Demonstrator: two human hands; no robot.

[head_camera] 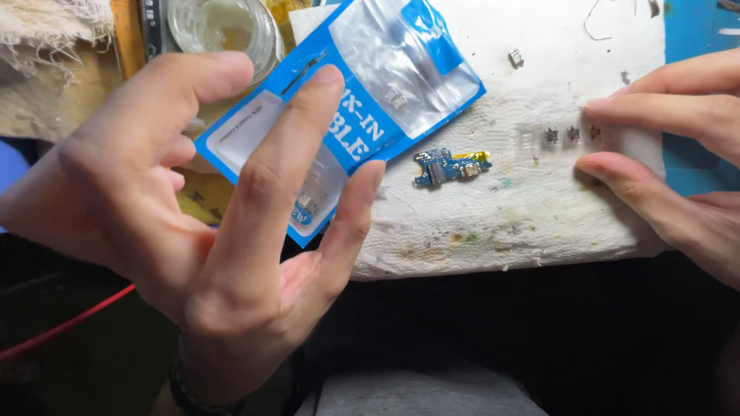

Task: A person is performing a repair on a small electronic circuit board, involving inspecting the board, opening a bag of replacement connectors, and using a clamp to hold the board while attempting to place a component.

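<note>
Left hand [193,223]: fingers spread wide, tips pinching the blue-and-clear plastic zip pouch [347,100] held over the stained white paper towel [539,216].

Right hand [678,154]: 2 fingers part-open, tips resting on a clear strip of small dark components [559,136].

Small blue circuit board [449,166]: lying on the towel between both hands.
</note>
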